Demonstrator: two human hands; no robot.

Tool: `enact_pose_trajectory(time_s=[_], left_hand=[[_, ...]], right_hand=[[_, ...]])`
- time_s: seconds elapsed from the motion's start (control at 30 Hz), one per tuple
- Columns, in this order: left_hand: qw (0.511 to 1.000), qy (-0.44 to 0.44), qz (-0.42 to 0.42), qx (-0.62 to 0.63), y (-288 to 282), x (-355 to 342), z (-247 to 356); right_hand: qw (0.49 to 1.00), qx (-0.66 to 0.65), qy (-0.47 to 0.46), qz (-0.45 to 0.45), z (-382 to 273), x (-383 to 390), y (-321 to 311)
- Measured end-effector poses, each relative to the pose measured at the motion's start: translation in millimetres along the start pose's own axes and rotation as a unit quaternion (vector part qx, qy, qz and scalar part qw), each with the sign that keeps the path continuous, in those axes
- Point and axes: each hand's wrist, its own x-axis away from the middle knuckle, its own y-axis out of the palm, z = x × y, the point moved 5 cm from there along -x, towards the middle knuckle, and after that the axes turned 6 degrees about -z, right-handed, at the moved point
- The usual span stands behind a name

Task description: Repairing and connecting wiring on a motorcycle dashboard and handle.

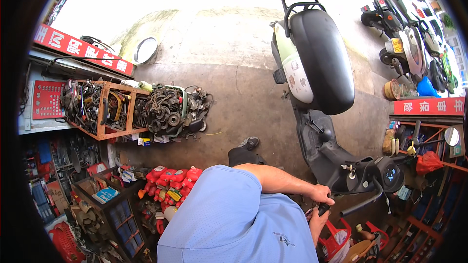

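Note:
Both of my hands are together in front of the scooter's steering head. My left hand (321, 194) is closed around a short black piece (323, 208) that looks like a handlebar grip. My right hand (318, 221) holds the same piece from below, its fingers curled and partly hidden. Just to the right, apart from my hands, a bare grey handlebar tube (358, 206) juts from the electric scooter (324, 63). The scooter's lit display (390, 173) and a loose cable end (388, 207) are beside it.
Red plastic stools (335, 241) stand close by my right hand. A mirror (452, 137) sticks out at right before shelving. Left are a wooden-framed parts bin (102, 112), heaped metal parts (170, 112), red bottles (170, 181) and a dark cabinet (117, 214). More scooters (407, 51) are parked at far right.

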Motion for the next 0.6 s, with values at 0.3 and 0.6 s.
enact_pose_trajectory(time_s=[0.3,0.6], left_hand=[[1.0,0.003,0.001,0.0,2,2,1],[0.999,-0.023,-0.021,0.022,-8,22,18]], right_hand=[[1.0,-0.007,-0.02,-0.003,-2,4,1],[1.0,-0.022,-0.012,-0.007,8,-2,0]])
